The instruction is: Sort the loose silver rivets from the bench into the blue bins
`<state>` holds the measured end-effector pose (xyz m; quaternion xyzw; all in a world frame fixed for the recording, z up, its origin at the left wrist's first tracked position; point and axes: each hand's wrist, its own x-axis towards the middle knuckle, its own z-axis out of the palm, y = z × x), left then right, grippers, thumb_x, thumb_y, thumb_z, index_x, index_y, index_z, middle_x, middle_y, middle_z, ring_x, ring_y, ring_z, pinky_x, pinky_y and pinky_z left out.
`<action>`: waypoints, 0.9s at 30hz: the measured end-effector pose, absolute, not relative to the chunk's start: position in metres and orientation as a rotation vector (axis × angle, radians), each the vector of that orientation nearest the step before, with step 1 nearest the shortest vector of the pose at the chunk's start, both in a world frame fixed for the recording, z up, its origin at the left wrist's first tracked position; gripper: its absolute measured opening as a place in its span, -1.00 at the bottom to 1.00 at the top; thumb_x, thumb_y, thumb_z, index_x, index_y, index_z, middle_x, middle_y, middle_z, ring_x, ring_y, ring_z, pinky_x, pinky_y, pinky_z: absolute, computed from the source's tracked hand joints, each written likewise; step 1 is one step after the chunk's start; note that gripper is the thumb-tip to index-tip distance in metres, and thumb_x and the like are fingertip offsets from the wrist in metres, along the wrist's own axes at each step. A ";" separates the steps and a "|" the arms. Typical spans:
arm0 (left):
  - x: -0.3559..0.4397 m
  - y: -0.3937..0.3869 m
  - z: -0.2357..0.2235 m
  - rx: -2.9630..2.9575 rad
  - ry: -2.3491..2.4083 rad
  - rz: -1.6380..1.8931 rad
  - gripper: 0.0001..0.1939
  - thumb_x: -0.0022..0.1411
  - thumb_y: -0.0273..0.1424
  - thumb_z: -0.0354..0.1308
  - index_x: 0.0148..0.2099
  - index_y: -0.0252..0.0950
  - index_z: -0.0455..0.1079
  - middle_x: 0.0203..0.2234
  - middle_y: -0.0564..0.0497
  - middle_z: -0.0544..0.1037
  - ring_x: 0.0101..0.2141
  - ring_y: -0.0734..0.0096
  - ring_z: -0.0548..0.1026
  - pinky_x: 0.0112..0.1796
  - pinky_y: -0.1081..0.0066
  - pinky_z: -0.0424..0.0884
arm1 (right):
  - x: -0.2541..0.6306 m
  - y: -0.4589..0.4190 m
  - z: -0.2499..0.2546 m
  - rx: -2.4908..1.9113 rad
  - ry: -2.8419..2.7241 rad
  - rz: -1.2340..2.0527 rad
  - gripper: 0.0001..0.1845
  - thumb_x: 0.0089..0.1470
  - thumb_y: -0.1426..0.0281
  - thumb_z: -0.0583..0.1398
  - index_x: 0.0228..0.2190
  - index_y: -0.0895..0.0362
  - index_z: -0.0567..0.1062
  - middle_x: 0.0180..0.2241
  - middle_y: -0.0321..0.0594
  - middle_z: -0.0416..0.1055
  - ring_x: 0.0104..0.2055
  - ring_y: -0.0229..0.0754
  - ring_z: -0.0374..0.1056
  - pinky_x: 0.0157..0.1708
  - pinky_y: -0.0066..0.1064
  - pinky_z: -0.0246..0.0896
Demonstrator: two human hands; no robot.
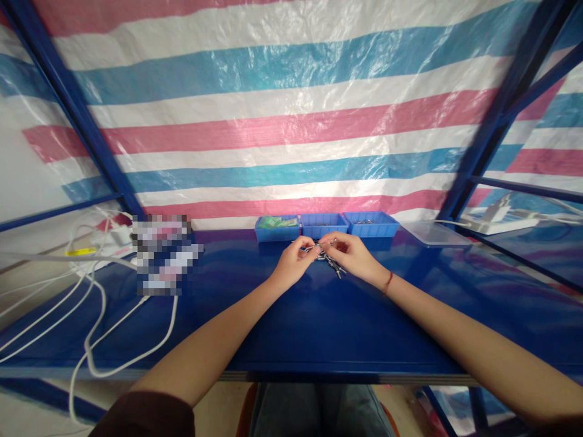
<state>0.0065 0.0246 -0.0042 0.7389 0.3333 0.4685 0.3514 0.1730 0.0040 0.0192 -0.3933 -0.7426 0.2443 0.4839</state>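
Note:
My left hand (291,262) and my right hand (354,257) meet over the blue table, fingertips almost together. Each has thumb and fingers pinched. Between them is a small, thin, shiny metal piece (317,245), too small for me to name its kind. Beneath and beside my right hand lies a loose pile of slim metal pieces (336,267), partly covered by the fingers. Just behind my hands stand a blue bin (279,234) with green packets, a middle blue bin (314,223) with small metal pieces, and a right blue bin (374,230) also holding some.
White cables (104,303) loop over the table's left side, near a blurred-out area (166,255). A clear flat lid (435,233) lies at the back right, before a white power strip (501,222). Blue frame posts (483,133) and a striped sheet (291,133) enclose the table (364,334).

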 end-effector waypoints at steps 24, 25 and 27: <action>0.002 0.026 -0.009 2.348 1.027 1.070 -0.81 0.19 -0.34 0.02 -0.20 -0.27 0.40 -0.32 -0.02 0.49 -0.32 0.41 0.45 -0.20 0.39 0.35 | 0.299 0.083 -0.009 -1.443 -1.286 0.320 -0.63 -0.04 0.07 0.08 -0.52 0.13 0.41 -0.63 -0.16 0.32 -0.70 -0.23 0.15 -0.69 -0.31 0.05; 0.001 0.026 -0.008 2.413 1.010 1.056 -0.81 0.19 -0.36 0.01 -0.19 -0.26 0.40 -0.31 -0.03 0.49 -0.29 0.39 0.45 -0.17 0.37 0.34 | 0.303 0.085 -0.010 -1.433 -1.320 0.315 -0.61 -0.02 0.06 0.05 -0.50 0.13 0.42 -0.65 -0.16 0.31 -0.71 -0.23 0.14 -0.70 -0.30 0.03; 0.002 0.024 -0.007 2.549 0.965 1.014 -0.77 0.21 -0.40 -0.01 -0.15 -0.23 0.42 -0.25 -0.05 0.49 -0.21 0.34 0.43 -0.11 0.33 0.31 | 0.306 0.087 -0.013 -1.378 -1.441 0.314 -0.56 0.03 0.06 -0.03 -0.45 0.14 0.43 -0.67 -0.16 0.30 -0.72 -0.22 0.12 -0.71 -0.30 0.01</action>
